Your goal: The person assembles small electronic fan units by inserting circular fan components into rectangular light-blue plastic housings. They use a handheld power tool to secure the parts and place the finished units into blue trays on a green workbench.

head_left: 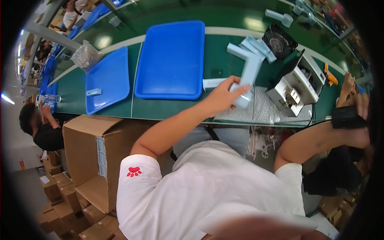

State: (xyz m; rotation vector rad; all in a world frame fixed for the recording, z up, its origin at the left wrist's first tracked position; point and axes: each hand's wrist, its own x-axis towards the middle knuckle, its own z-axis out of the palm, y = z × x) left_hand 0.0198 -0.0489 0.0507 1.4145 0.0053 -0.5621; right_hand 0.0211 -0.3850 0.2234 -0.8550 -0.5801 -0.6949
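My left hand (227,96) is closed around the lower end of a pale blue, angled handheld device (252,67), held over the green bench. A sheet of bubble wrap (260,107) lies beneath it. Beside my wrist is a small white box-like piece (212,83). At the far right, my right hand (358,136) grips a dark box-shaped thing (347,117), whose kind I cannot make out; a thin cable runs toward it. To the left of that hand, a white and black machine (295,86) with an exposed front sits on the bench.
A large blue tray (170,60) and a smaller one (108,80) holding one pale piece lie left. Further pale blue devices (254,47), a black fan (279,41) and an orange tool (330,75) are right. An open carton (86,160) stands below; a co-worker's hand (348,85) is close.
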